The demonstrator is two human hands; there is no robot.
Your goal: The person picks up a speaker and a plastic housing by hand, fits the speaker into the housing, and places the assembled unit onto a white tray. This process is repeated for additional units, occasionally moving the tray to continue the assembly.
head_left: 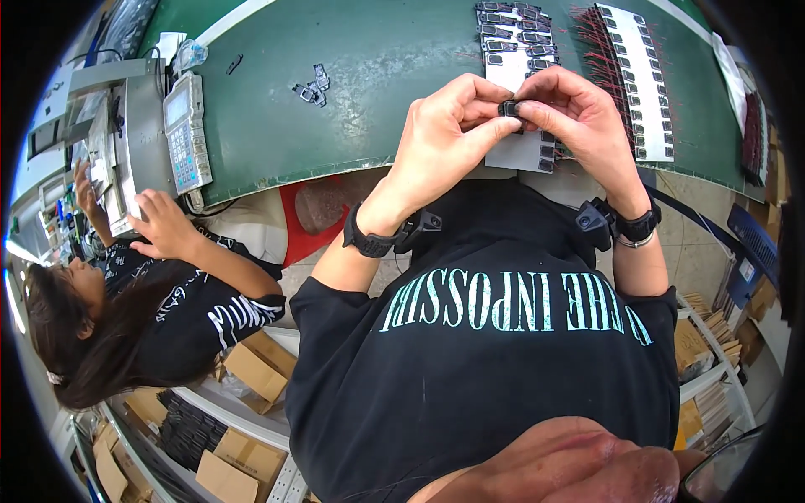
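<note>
Both hands pinch one small black part above the green counter's near edge.

The left hand (pixel 444 134) and the right hand (pixel 570 113) meet fingertip to fingertip, and the small black part (pixel 508 107) sits clamped between them, thumbs and forefingers closed on it from either side. It is held up over a grey card (pixel 521 151) that lies on the green counter (pixel 352 84) and carries rows of similar dark pieces. A longer white strip (pixel 641 75) with red wires along it lies to the right of the card, well clear of the hands. A few loose dark pieces (pixel 312 88) lie further left on the counter. At the far left another person's hand (pixel 159 222) rests beside a grey keypad unit (pixel 186 130).
</note>
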